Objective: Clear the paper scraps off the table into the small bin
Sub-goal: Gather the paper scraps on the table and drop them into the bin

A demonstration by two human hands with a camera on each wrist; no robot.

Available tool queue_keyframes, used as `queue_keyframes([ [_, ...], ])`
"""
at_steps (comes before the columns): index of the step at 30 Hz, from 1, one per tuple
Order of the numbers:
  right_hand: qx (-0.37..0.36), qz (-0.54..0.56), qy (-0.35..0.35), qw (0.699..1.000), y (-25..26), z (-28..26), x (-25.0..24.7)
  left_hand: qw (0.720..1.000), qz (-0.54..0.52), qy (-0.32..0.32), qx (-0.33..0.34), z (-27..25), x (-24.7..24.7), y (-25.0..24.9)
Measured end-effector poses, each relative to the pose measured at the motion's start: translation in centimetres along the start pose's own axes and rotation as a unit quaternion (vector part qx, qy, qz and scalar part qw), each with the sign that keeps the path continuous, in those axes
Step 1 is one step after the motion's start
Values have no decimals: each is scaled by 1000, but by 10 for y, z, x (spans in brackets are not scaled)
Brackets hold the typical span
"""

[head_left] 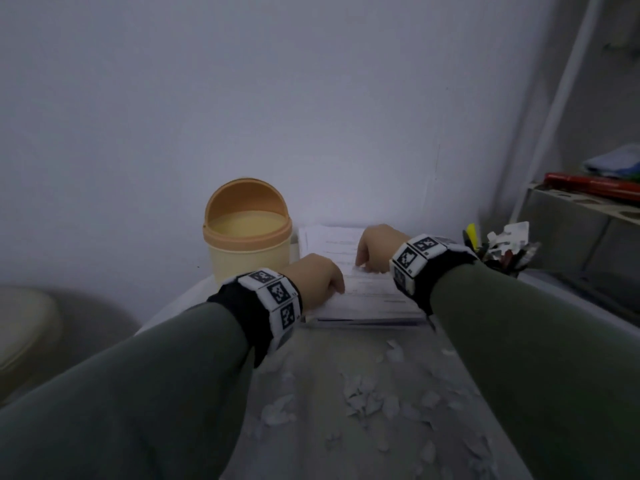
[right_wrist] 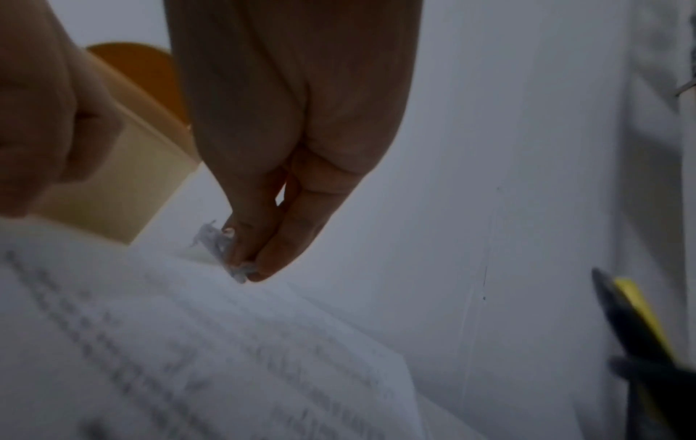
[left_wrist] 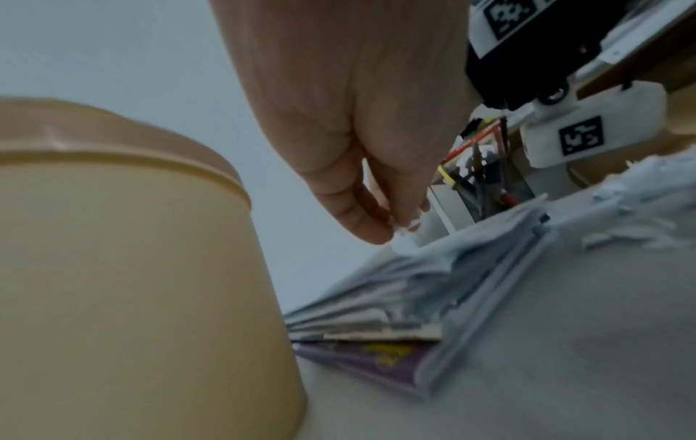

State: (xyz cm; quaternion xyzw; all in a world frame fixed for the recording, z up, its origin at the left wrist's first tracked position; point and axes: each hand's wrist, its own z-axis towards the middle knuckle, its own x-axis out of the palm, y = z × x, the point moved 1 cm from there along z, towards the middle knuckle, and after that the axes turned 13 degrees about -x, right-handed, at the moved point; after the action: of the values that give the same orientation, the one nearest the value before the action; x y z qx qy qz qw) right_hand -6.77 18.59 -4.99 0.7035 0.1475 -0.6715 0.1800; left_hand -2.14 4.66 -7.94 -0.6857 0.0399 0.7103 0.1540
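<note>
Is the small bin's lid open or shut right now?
Open: the small bin's orange lid is swung back, and the head view looks into it.

- left hand (left_wrist: 350,119) pinching a tiny white paper scrap (left_wrist: 405,238) at the fingertips
- right over a messy paper stack (left_wrist: 395,297)
- cream small bin (left_wrist: 132,268) just beside it, filling the left

the small bin (head_left: 248,249) stands at the far left of the table (head_left: 311,393), against the wall. just right of it lies a stack of papers (head_left: 363,299), with both hands over it. paper scraps (head_left: 367,398) lie scattered on the near side. a pen holder (head_left: 502,254) stands far right.
</note>
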Motion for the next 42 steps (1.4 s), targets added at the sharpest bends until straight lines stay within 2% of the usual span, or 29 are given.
queue_keyframes([
  [3,-8,25,-78,997,5,-10,-25,997,-24,-75,-14,-8,-28,6],
  [6,-19,101,-157,982,18,-12,-48,981,-79,-168,-48,-16,-62,18],
  [9,-50,135,-195,970,42,-8,-61,957,-128,-242,-96,-23,-87,35],
  [11,-74,144,-213,963,60,-3,-65,947,-140,-263,-123,-26,-96,48],
  [15,-106,149,-233,955,92,8,-65,945,-123,-262,-151,-29,-97,67],
  [20,-128,106,-205,965,122,26,-53,948,-96,-250,-174,-27,-90,85],
  [26,-133,52,-139,980,134,42,-36,957,-81,-210,-181,-32,-81,99],
  [29,-138,63,-149,977,132,35,-38,957,-93,-207,-181,-38,-83,98],
  [35,-101,100,-189,972,106,-8,-62,961,-119,-203,-148,-52,-98,60],
  [42,4,51,-133,990,40,-101,-76,986,-79,-135,-56,-70,-102,-40],
])
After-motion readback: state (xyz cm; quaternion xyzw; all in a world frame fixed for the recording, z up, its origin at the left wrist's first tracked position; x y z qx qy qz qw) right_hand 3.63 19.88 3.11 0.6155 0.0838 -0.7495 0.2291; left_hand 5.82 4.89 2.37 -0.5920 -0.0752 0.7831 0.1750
